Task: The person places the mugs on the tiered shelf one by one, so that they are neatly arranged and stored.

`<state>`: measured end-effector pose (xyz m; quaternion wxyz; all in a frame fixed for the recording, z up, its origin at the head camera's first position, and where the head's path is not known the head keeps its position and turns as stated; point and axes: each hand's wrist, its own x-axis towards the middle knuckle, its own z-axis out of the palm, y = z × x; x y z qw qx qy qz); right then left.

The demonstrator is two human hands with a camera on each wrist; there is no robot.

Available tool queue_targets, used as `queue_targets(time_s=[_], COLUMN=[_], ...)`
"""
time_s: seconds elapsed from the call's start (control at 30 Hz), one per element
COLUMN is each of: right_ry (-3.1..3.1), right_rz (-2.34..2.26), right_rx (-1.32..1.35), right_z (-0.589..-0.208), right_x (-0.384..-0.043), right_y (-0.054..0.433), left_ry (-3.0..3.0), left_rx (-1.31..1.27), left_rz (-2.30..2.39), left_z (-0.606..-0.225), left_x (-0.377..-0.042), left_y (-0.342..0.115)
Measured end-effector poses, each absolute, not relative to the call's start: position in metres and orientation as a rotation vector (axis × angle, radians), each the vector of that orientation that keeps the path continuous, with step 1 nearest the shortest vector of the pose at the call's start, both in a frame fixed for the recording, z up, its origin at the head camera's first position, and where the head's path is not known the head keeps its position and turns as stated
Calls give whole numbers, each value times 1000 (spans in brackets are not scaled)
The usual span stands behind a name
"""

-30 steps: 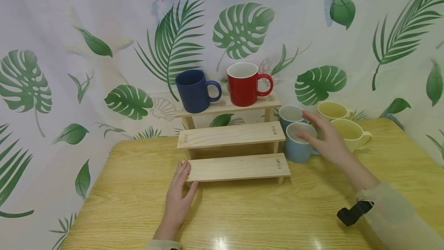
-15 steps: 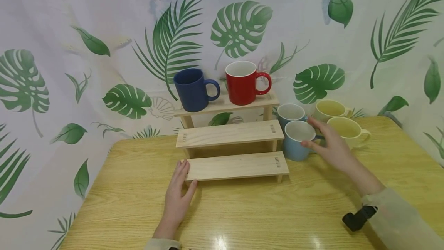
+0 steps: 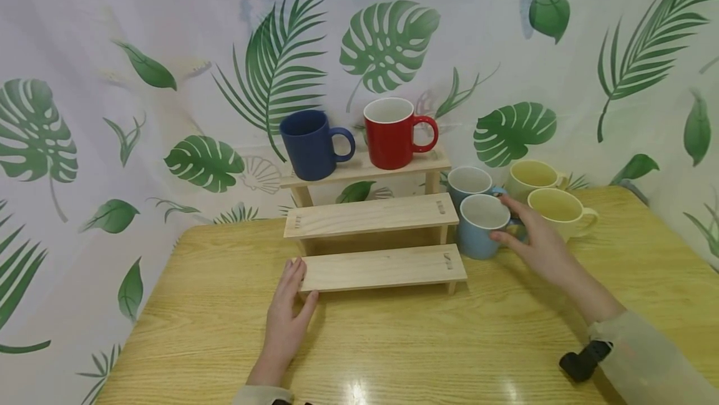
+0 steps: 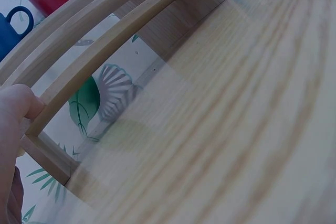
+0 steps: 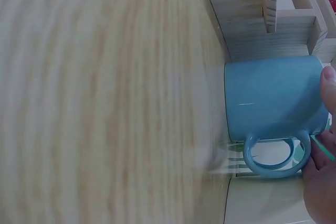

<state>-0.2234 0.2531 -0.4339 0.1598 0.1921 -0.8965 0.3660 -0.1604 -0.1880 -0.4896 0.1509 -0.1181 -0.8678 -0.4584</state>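
A three-step wooden rack (image 3: 382, 271) stands on the table. My left hand (image 3: 285, 321) holds the left end of its lowest step, the thumb at the front edge. In the left wrist view, a finger (image 4: 26, 100) bends against that step's end. To the right of the rack is a light blue mug (image 3: 479, 236), upright. My right hand (image 3: 545, 249) grips it by the rim on its handle side. The right wrist view shows the thumb (image 5: 328, 87) against the mug near its rim, with the handle (image 5: 275, 171) below and the other fingers partly hidden.
A dark blue mug (image 3: 309, 149) and a red mug (image 3: 389, 140) stand on the rack's top step. Close behind the gripped mug is another blue one (image 3: 460, 196). Two yellow mugs (image 3: 556, 208) stand just right of it. A leaf-print cloth (image 3: 224, 49) hangs behind the table.
My right hand has come down from over the front light blue mug to its right side, and its thumb and fingers have closed at the rim. The left hand stays on the rack.
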Motion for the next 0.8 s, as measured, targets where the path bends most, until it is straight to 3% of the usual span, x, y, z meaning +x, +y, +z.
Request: queue_targets(time_s=[0.8], right_ry=[-2598], right_rz=[1044], right_rx=[320], right_z=[-441], right_x=[-207], right_y=[261], left_ry=[-2508], left_rx=[-326], left_rz=[-1308], left_z=[-490], left_x=[-161], left_y=[-188])
